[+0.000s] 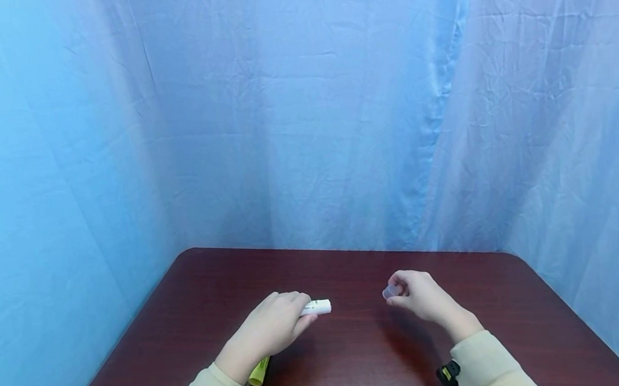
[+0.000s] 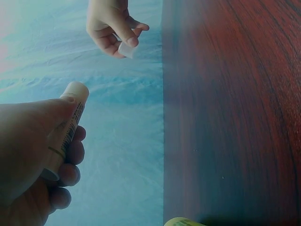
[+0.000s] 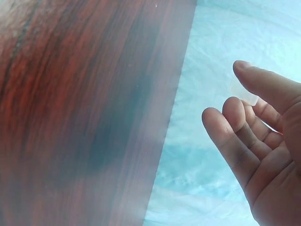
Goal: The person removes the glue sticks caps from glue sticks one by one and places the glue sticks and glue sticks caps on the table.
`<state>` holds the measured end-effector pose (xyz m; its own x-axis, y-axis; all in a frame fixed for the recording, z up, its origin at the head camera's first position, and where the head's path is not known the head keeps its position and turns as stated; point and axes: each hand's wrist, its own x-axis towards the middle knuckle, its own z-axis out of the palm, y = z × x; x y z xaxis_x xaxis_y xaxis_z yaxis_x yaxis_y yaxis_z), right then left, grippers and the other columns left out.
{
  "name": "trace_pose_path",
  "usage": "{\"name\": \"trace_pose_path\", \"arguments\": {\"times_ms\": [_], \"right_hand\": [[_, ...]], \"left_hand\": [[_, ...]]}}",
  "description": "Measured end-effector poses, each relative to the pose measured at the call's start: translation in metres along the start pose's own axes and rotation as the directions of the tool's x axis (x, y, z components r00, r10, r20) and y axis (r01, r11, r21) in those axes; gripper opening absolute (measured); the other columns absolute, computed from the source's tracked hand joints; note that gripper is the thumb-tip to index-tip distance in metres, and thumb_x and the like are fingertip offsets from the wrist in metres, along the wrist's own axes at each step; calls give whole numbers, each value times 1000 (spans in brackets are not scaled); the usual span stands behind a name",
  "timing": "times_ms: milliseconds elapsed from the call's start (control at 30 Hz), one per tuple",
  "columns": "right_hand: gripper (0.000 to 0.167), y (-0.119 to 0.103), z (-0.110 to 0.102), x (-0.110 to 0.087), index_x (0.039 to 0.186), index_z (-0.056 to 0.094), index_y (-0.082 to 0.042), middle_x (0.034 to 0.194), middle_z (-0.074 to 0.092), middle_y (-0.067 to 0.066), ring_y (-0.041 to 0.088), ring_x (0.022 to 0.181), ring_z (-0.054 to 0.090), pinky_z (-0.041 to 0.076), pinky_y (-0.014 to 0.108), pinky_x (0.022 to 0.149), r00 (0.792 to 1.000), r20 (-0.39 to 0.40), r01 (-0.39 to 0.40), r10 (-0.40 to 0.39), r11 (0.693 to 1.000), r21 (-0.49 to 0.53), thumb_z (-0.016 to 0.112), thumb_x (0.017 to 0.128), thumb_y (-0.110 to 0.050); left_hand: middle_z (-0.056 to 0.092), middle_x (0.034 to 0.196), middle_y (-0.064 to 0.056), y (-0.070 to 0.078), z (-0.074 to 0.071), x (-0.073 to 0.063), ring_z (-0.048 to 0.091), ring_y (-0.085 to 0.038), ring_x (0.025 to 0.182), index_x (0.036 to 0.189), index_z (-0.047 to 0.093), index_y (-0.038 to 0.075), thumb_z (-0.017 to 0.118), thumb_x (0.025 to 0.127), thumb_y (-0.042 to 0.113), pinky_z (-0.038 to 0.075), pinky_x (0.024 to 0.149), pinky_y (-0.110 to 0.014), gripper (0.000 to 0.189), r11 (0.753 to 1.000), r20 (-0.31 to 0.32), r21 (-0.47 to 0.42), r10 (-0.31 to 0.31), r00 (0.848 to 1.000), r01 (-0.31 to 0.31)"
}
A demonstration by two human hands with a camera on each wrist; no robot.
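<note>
My left hand [image 1: 276,323] grips a white glue stick [image 1: 318,307] above the table. The stick lies roughly level, its white end pointing right. In the left wrist view the glue stick [image 2: 70,122] shows a barcode and small print, with my thumb along its side. My right hand [image 1: 424,296] pinches a small translucent cap [image 1: 389,292] between thumb and fingers. The cap [image 2: 126,50] is apart from the stick, with a gap between the two hands. In the right wrist view the cap [image 3: 244,93] is partly hidden behind the thumb.
A yellow-green cylinder [image 1: 259,374] lies on the dark red wooden table [image 1: 345,372], partly hidden by my left wrist. Light blue curtains [image 1: 304,127] hang behind the table and at both sides.
</note>
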<state>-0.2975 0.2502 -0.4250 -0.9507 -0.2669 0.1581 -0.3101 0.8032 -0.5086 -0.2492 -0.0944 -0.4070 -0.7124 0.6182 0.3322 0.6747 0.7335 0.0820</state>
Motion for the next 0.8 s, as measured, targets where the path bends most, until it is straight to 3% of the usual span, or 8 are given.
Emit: {"name": "trace_pose_path", "arguments": {"times_ms": [500,800], "right_hand": [[23,9,9,1,102,69,-10,86,61,-3,14,78,57,52,33,69,997,72,-13,14,1000,-6,83,84,-6],[22,10,17,1,102,68,-11,86,59,0,16,71,57,51,33,63,988,131,-87,83,996,21,80,86,-2]], "left_hand": [[63,88,6,0,2,1,53,-10,70,103,64,12,66,100,34,51,75,-34,22,1000,-2,0,-1,1000,1],[62,87,6,-1,3,0,52,-10,68,102,64,12,66,100,33,51,74,-33,21,1000,-2,-8,3,1000,-3]]}}
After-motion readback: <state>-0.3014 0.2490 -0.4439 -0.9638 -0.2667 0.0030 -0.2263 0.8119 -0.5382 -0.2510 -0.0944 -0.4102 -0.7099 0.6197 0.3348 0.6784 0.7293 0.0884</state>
